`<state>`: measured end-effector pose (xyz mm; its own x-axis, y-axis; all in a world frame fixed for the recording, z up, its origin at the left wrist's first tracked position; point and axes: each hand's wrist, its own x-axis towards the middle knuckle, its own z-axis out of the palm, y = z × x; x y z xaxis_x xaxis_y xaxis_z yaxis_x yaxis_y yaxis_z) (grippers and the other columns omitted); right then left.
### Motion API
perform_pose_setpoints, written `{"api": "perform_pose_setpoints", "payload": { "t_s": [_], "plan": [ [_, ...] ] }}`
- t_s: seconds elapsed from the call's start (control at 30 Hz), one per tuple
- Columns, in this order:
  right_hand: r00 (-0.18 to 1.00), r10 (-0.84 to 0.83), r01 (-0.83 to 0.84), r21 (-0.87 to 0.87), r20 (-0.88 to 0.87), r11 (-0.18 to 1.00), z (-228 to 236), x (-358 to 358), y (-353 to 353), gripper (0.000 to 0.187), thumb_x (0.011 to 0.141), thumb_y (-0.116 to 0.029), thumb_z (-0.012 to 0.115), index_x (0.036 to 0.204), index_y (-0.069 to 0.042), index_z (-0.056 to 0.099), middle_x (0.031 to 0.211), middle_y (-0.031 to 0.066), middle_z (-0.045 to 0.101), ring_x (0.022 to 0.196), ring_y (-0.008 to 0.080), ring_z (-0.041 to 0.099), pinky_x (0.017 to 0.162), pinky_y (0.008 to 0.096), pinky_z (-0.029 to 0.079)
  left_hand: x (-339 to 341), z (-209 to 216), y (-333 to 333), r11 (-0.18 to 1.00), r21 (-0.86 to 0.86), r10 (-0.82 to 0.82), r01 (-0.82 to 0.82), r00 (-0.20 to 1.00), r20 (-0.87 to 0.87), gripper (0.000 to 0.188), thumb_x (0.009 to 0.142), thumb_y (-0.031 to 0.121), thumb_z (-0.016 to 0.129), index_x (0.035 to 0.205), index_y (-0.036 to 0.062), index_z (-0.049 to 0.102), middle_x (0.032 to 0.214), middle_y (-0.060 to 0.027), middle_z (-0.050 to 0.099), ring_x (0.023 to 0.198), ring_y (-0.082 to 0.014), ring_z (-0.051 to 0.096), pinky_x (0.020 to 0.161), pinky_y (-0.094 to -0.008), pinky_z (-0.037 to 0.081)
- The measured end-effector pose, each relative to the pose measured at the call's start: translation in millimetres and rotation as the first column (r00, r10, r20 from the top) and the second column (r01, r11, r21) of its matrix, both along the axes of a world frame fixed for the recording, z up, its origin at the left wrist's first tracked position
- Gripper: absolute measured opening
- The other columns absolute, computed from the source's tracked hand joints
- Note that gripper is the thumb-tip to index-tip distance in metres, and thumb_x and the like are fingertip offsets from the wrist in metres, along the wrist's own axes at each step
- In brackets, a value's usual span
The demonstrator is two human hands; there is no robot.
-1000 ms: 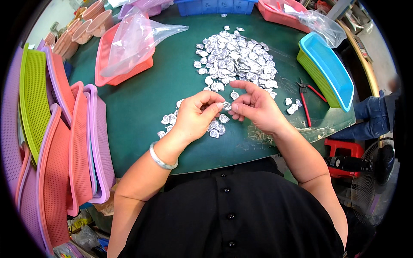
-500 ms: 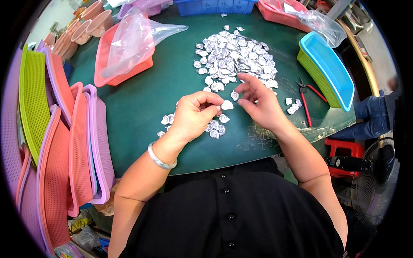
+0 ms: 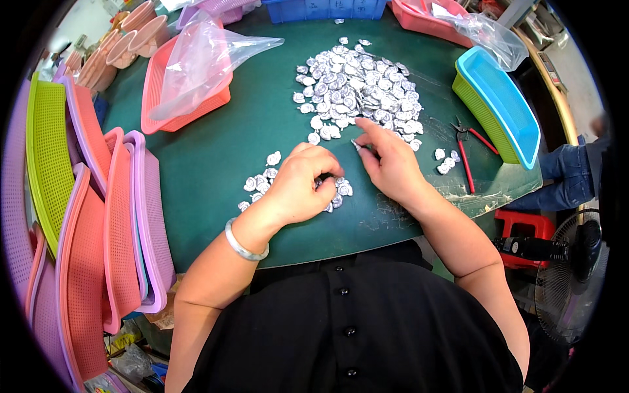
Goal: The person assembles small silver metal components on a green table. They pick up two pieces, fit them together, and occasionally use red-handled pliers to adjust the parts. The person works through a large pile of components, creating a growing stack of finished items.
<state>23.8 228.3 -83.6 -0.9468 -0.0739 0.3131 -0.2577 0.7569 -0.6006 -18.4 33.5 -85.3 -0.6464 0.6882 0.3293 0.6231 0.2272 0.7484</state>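
The left hand rests knuckles-up on the green surface, fingers curled under over the near edge of a small cluster of silver pieces. Whether it has a piece pinched beneath the fingers cannot be told; the palm hides the tips. A pale bangle sits on that wrist.

The right hand lies just beside it at 3 o'clock, forefinger stretched toward 11 o'clock, the other fingers loosely bent. Its fingertip and thumb seem to nip one small silver piece at the near rim of the big heap; the grip looks light rather than a full close.

The pieces look like little shell-shaped stampings of thin metal or foil. I judge them very light and stiff enough to keep their shape, yet easily dented by a hard squeeze. They are smooth, and likely to skid on the surface or nest into one another. The best hold is probably a fingertip pinch across the edges, one piece at a time, lifted off the rim of the heap.

The big heap spreads at 12 o'clock from the right hand, touching its fingertip. The small cluster reaches out from under the left hand toward 9 o'clock. A few stray pieces lie at 3 o'clock from the right hand, near red-handled pliers. Farther off stand a blue-and-green tray, an orange basket holding a clear bag, and stacked baskets at 9 o'clock.
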Motion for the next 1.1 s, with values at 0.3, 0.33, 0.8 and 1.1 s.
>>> {"api": "perform_pose_setpoints", "payload": {
  "t_s": [0.3,0.33,0.8,1.1],
  "plan": [
    [0.892,0.23,0.161,-0.75,0.388,0.642,9,-2,4,0.043,0.081,0.002,0.06,0.122,0.004,0.046,0.085,0.0066,0.064,0.072,0.0098,0.059,0.061,0.0231,0.048,1,0,1,0.98,0.017,0.199,-0.2,0.978,0.062,0.015,0.077,0.007,0.063,0.091,0.0028,0.065,0.082,-0.0059,0.061,0.076,-0.0171,0.055,0.065,-0.0284,0.044],
    [0.886,0.25,0.169,-0.774,0.39,0.611,12,-1,3,0.043,0.081,0.002,0.059,0.122,0.005,0.045,0.085,0.007,0.064,0.072,0.0101,0.059,0.061,0.0227,0.048,1,-1,1,0.981,0.013,0.189,-0.192,0.975,0.114,0.014,0.079,0.007,0.063,0.091,0.0025,0.065,0.081,-0.0056,0.061,0.075,-0.0157,0.054,0.064,-0.0275,0.044],
    [0.968,0.244,-0.18,-0.533,0.052,0.827,15,8,-1,0.048,0.081,0.006,0.057,0.127,0.001,0.043,0.092,0.0071,0.066,0.083,0.015,0.063,0.077,0.027,0.048,-2,6,-4,0.991,0.069,0.047,-0.117,0.773,0.633,0.011,0.086,0.009,0.057,0.089,-0.0004,0.062,0.079,-0.0001,0.061,0.073,-0.0054,0.052,0.064,-0.021,0.042],
    [0.977,0.18,-0.16,0.16,-0.114,0.974,15,-13,5,0.055,0.073,0.008,0.055,0.126,0.0,0.044,0.117,0.0184,0.055,0.116,0.036,0.045,0.097,0.0395,0.039,-1,10,-3,0.988,0.072,0.124,-0.136,0.98,0.154,0.005,0.076,0.005,0.065,0.08,0.0024,0.066,0.072,-0.0049,0.061,0.069,-0.015,0.054,0.061,-0.0277,0.043]
  ]
}}
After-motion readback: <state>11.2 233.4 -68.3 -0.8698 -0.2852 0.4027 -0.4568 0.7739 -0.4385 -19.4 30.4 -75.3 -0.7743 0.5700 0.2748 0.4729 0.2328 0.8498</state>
